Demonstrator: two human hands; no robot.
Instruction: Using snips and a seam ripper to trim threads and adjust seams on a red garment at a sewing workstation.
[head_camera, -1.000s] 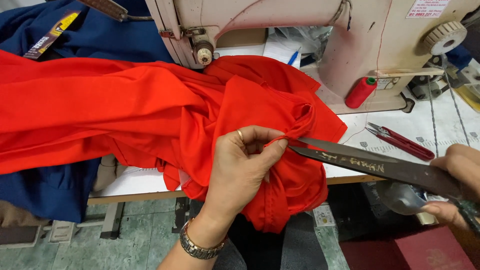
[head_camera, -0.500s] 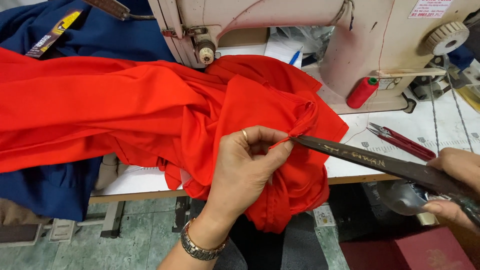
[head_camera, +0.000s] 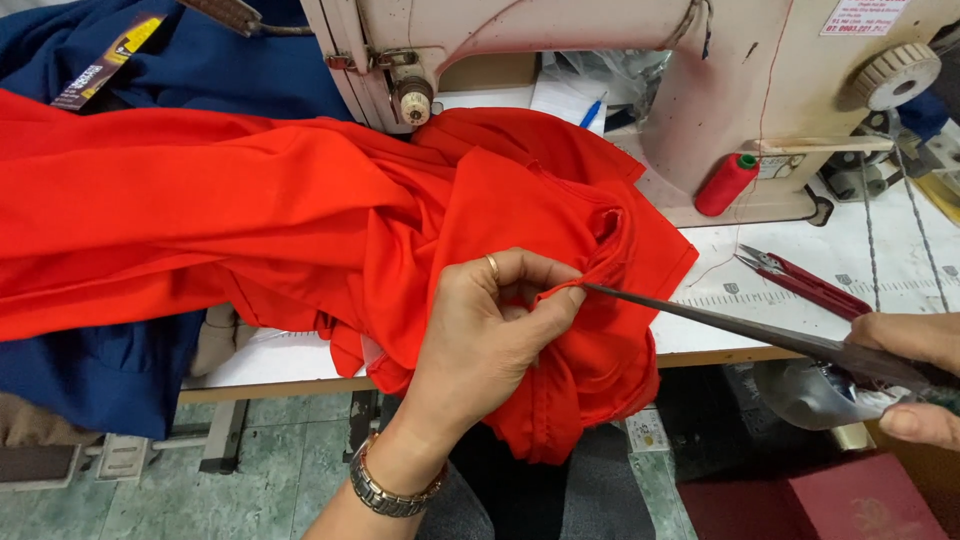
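Red fabric (head_camera: 250, 230) lies bunched across the surface (head_camera: 880, 250) in front of the sewing machine (head_camera: 620, 60), with one corner hanging over the front edge. Left hand (head_camera: 490, 330) is closed, pinching a narrow fold of the fabric between thumb and fingertips. Right hand (head_camera: 915, 375) is closed around the handles of long scissors (head_camera: 740, 325), whose blade tip meets the pinched fold.

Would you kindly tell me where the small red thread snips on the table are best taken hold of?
Probably by the red handle end of the thread snips, coming from the right and above. Their pointed metal tips face left toward the red fabric, while the handles lie flat and bare on the table, nearest the right hand.
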